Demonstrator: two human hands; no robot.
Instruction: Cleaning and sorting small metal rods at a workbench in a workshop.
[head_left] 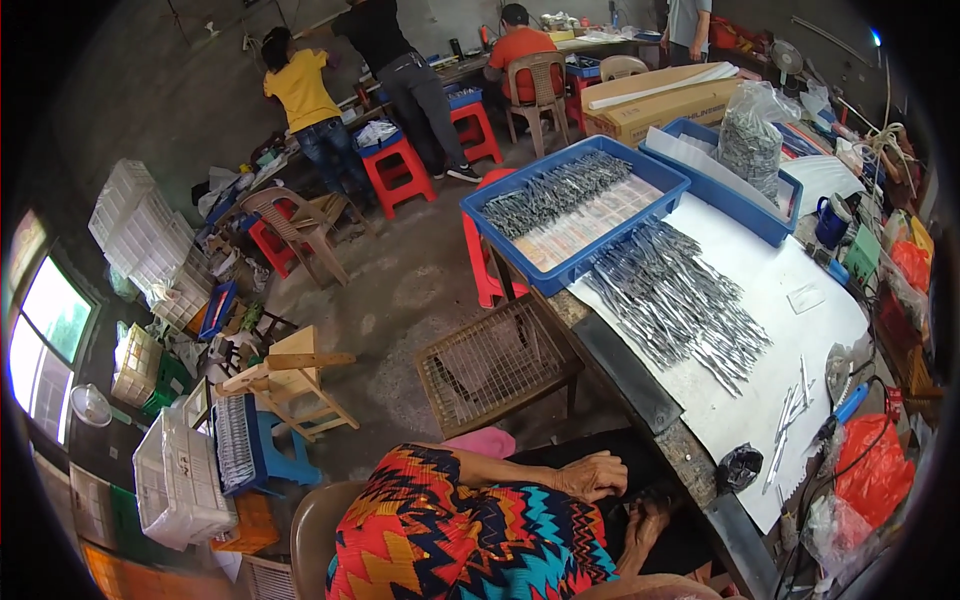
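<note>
My left hand (595, 476) rests over the dark lap with its fingers loosely curled, and my right hand (648, 522) sits just beside it, half lost in shadow; I cannot tell whether either grips anything, nor make out the dark shape between them. Both are just off the near edge of the table (632, 378). Beyond that edge, on a white sheet (835, 325), lies the heap of thin metal pieces (690, 310), well apart from the hands; a few loose rods (786, 430) lie nearer the table's right-hand end. A blue tray (575, 274), part filled with similar pieces, adjoins the heap towards the opposite end. Behind it, a cardboard box (665, 108) bears dark printed lettering. Farthest off, the upper edge cuts off a standing person in grey (688, 28).
</note>
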